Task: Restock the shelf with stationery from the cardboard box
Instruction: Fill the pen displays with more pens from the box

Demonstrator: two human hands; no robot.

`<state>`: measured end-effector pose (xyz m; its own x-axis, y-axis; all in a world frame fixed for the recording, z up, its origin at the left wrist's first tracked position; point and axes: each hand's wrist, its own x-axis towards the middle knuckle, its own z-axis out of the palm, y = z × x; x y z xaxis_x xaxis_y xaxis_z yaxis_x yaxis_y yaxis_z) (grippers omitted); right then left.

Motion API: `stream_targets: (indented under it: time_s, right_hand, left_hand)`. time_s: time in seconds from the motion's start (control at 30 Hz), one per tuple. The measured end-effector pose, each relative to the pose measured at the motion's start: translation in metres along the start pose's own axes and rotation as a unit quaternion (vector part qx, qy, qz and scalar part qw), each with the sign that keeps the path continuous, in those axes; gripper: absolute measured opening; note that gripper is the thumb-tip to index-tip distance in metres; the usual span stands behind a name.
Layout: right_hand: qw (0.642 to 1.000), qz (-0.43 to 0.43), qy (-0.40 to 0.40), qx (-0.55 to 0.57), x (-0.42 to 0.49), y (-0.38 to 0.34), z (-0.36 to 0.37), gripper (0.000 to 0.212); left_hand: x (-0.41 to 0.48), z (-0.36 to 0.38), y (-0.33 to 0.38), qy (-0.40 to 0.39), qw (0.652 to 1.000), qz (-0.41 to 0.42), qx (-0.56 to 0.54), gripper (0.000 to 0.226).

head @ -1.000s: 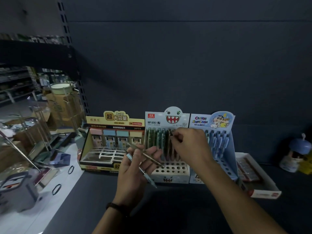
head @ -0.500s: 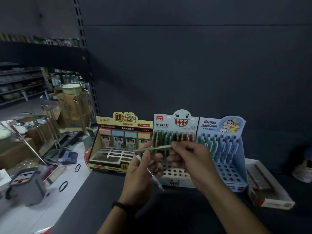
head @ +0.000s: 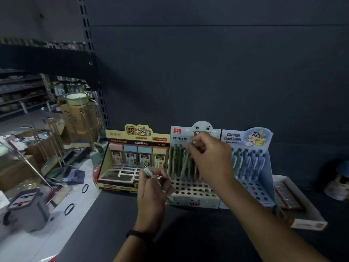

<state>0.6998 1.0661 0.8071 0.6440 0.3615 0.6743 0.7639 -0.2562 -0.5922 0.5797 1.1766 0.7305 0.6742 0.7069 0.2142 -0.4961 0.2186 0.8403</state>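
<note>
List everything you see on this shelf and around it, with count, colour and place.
lead refill display box: one, yellow, shelf left
monster pen stand: one, white, shelf middle
Crayon Shin-chan pen stand: one, blue, right of it
flat tray: one, white, far right
cardboard boxes: several, brown, floor at left
grey container: one, floor lower left
light blue pen: one, held before the stands
second pen: one, blurred, above monster pen stand
left hand: holds light blue pen
right hand: pinches second pen
</note>
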Motion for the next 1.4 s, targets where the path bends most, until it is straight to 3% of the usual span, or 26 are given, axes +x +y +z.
stream_targets:
  time_s: [0.13, 0.37, 0.63, 0.8, 0.9, 0.97, 1.07, 1.23, 1.4]
  right_hand:
    - [0.997, -0.046, -0.027, -0.049, -0.003, 0.003, 0.021, 0.015]
    - [0.994, -0.068, -0.018, -0.086, 0.003, 0.001, 0.031, 0.014]
    - [0.985, -0.052, -0.095, -0.136, 0.002, -0.004, 0.037, 0.014]
    - [0.986, 0.035, -0.137, -0.089, 0.006, -0.014, 0.021, 0.03]
    - [0.994, 0.059, -0.089, 0.018, -0.002, -0.016, 0.0, 0.019]
    - [0.989, 0.077, -0.083, 0.096, -0.01, -0.014, -0.016, 0.012]
    - [0.98, 0.087, -0.074, 0.16, -0.022, -0.01, -0.041, 0.022]
    - [0.976, 0.116, -0.013, 0.182, -0.027, 0.006, -0.088, 0.029]
    - [0.978, 0.121, 0.015, 0.168, -0.025, 0.027, -0.13, 0.039]
  left_hand:
    - [-0.003, 0.0, 0.005, 0.014, 0.993, 0.079, 0.084, 0.024]
    - [0.001, -0.002, -0.005, 0.016, 0.997, 0.036, 0.065, 0.039]
    - [-0.001, -0.001, 0.0, 0.002, 0.993, 0.057, 0.105, 0.012]
    - [-0.003, 0.0, 0.0, -0.024, 0.996, 0.028, 0.079, 0.032]
    - [-0.008, 0.005, 0.001, -0.056, 0.997, -0.017, 0.055, 0.049]
    - [-0.014, 0.012, 0.004, -0.089, 0.994, -0.017, 0.062, 0.045]
    - [-0.025, 0.031, 0.01, -0.133, 0.987, 0.004, 0.089, 0.032]
    - [-0.031, 0.075, 0.003, -0.16, 0.981, -0.002, 0.111, 0.027]
    - [-0.034, 0.098, -0.019, -0.188, 0.931, 0.082, 0.301, 0.036]
